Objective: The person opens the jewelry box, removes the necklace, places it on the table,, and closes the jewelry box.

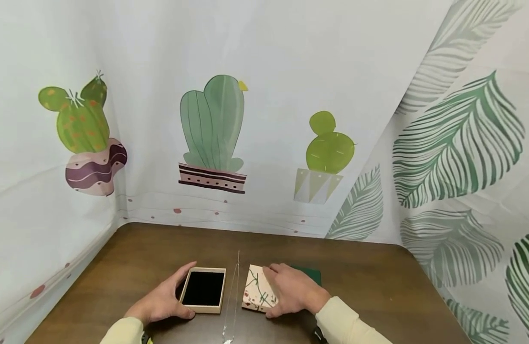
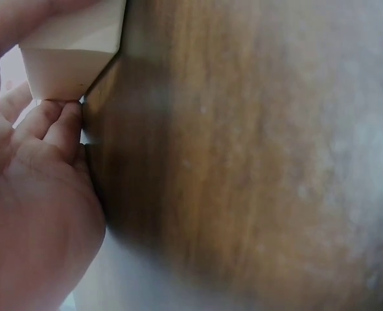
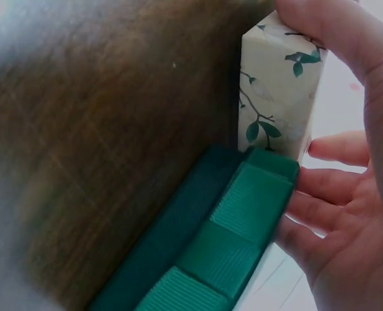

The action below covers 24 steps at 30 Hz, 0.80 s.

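My left hand (image 1: 163, 298) grips a small cream box base (image 1: 204, 310) from its left side, thumb at the near corner and fingers at the far one. Black padding lines the inside of this base. To the right, my right hand (image 1: 294, 289) holds a cream box lid (image 1: 257, 284) printed with red flowers and green stems. Between the two lies a thin silver necklace (image 1: 235, 296), its pendant (image 1: 228, 340) near the bottom edge of the head view. In the right wrist view, a green ribbon-like thing with ribbed bands (image 3: 223, 246) lies against the floral lid (image 3: 275, 91).
Beyond the right hand, a dark green flat thing (image 1: 309, 274) shows partly, the rest hidden behind the hand. All this rests on a brown wooden table (image 1: 170, 243). White cloth (image 1: 273, 57) printed with cacti and leaves hangs around its back and sides.
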Available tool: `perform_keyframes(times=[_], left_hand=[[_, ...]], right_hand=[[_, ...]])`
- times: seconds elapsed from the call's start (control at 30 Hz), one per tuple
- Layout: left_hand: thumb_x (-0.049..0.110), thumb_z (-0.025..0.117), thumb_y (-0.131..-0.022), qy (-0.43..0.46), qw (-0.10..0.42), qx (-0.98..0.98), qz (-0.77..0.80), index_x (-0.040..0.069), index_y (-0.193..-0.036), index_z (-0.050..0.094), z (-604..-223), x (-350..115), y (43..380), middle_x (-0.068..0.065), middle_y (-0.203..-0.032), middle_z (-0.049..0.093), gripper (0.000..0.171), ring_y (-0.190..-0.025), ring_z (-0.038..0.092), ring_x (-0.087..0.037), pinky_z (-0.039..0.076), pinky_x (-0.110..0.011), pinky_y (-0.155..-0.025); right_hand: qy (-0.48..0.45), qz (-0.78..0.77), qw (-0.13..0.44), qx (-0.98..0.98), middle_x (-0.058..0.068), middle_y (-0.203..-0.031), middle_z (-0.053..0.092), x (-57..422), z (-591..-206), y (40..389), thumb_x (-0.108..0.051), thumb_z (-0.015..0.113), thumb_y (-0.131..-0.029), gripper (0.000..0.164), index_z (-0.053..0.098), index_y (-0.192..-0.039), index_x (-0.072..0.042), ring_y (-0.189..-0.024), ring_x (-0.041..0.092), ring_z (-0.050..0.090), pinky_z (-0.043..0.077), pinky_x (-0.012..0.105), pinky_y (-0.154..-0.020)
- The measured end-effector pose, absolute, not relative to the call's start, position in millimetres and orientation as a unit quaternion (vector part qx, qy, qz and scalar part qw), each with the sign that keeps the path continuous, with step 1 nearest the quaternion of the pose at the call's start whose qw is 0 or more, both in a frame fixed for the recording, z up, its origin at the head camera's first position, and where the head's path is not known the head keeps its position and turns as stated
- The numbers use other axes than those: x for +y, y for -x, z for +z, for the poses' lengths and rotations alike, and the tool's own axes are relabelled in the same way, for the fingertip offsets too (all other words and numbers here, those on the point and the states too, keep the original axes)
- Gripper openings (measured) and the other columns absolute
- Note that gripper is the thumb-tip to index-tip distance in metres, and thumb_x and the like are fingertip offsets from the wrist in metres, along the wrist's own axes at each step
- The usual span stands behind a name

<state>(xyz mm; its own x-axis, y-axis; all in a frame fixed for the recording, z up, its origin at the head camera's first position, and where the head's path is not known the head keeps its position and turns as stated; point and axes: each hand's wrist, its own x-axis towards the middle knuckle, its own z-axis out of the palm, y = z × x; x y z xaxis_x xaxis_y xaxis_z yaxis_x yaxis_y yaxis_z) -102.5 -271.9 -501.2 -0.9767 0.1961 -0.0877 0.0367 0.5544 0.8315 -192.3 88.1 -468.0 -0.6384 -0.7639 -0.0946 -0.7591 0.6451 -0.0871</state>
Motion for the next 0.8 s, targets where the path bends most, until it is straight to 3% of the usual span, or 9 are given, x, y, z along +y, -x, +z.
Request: perform_keyframes(times=[0.17,0.43,0.8], left_hand=[[0.012,0.096,-0.062,-0.075,0.089,0.870,0.479,0.010,-0.163,0.026,-502.9,-272.6,99.5,-0.028,-0.162,0.038,0.123,-0.125,0.050,-0.021,0.043,-0.015,-0.092],[0.011,0.095,-0.064,-0.085,0.095,0.864,0.487,0.009,-0.164,0.024,-504.4,-274.6,101.6,-0.029,-0.163,0.035,0.124,-0.130,0.048,-0.032,0.044,-0.016,-0.091],[0.011,0.096,-0.062,-0.086,0.087,0.863,0.491,0.008,-0.164,0.024,-504.4,-273.8,100.7,-0.030,-0.161,0.038,0.125,-0.124,0.051,-0.028,0.043,-0.015,-0.092]], right_hand=[[0.428,-0.020,0.056,0.902,0.010,-0.148,0.059,91.9,-467.7,192.1,-0.065,0.084,-0.074,0.103,0.048,-0.153,-0.009,-0.134,0.024,0.058,0.055,0.034,-0.105],[0.426,-0.045,0.050,0.902,0.010,-0.148,0.059,93.6,-464.2,195.1,-0.063,0.084,-0.075,0.102,0.049,-0.154,-0.009,-0.133,0.025,0.058,0.056,0.036,-0.103],[0.426,-0.057,0.045,0.902,0.007,-0.147,0.059,89.3,-464.5,196.1,-0.064,0.082,-0.076,0.101,0.049,-0.155,-0.012,-0.131,0.024,0.058,0.054,0.038,-0.105]])
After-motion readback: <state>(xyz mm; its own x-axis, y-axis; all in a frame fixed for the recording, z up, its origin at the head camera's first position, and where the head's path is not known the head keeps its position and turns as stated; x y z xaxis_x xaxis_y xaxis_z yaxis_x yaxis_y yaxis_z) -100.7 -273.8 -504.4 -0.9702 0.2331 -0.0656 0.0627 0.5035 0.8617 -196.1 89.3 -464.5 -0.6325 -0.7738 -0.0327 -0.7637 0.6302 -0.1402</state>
